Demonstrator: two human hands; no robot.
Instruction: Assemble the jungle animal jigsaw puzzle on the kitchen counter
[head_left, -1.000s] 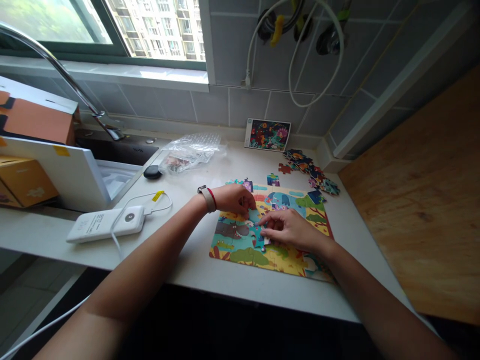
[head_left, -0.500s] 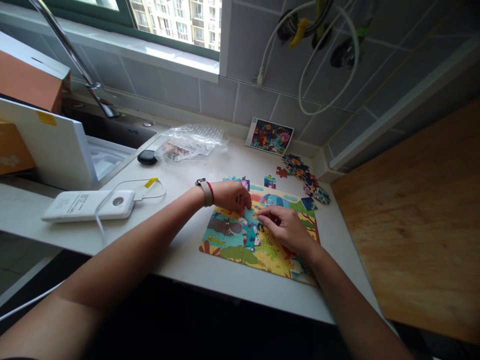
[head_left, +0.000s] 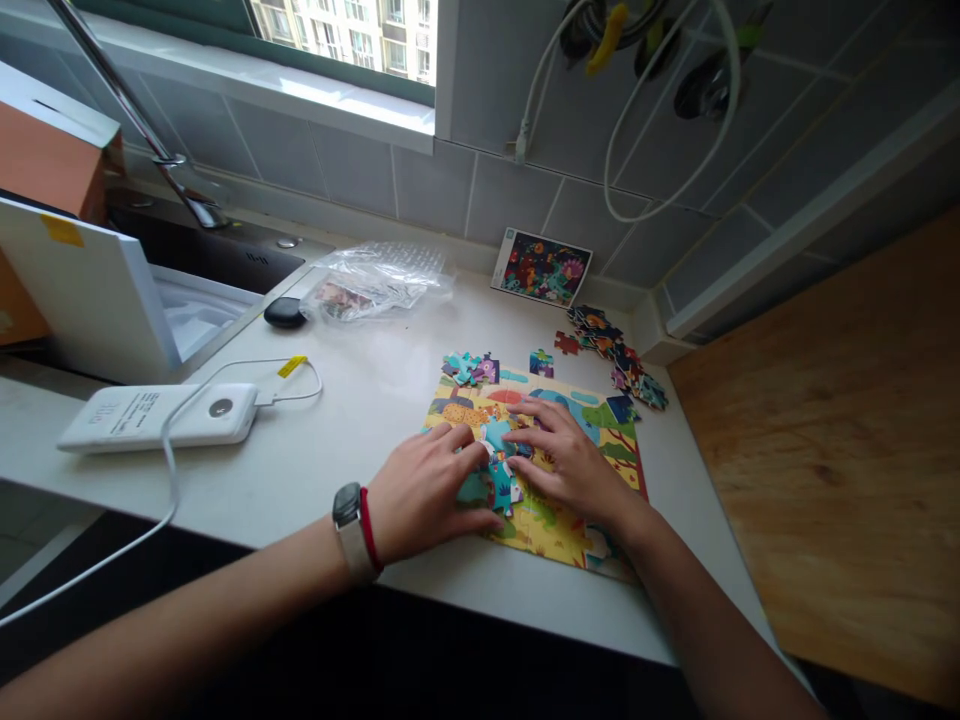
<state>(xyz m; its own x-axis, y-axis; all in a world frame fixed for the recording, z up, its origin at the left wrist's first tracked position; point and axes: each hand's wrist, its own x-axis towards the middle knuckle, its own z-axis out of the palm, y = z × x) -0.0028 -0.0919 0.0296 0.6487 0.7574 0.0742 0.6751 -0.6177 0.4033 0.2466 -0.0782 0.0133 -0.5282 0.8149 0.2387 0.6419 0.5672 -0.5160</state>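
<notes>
A colourful animal puzzle (head_left: 551,535) lies flat on the white counter. On its left half rests my left hand (head_left: 431,490), fingers bent and apart, thumb near the front edge. My right hand (head_left: 562,455) lies over the puzzle's middle with its fingers spread. Between the two hands are teal puzzle pieces (head_left: 501,480) joined together on top of the puzzle, partly covered by fingertips. More teal and purple pieces (head_left: 469,367) sit at the back left corner, and a single piece (head_left: 541,362) is behind the back edge.
Dark loose pieces (head_left: 619,350) are heaped at the back right, near a picture card (head_left: 541,267) against the wall. A plastic bag (head_left: 382,285), a black case (head_left: 285,313) and a white power bank (head_left: 161,415) with a cable stand left. A wooden board (head_left: 825,430) borders the right.
My left hand has moved from the puzzle's back part toward its front left, and its fingers have loosened. My right hand has opened from a pinch. The view has shifted slightly.
</notes>
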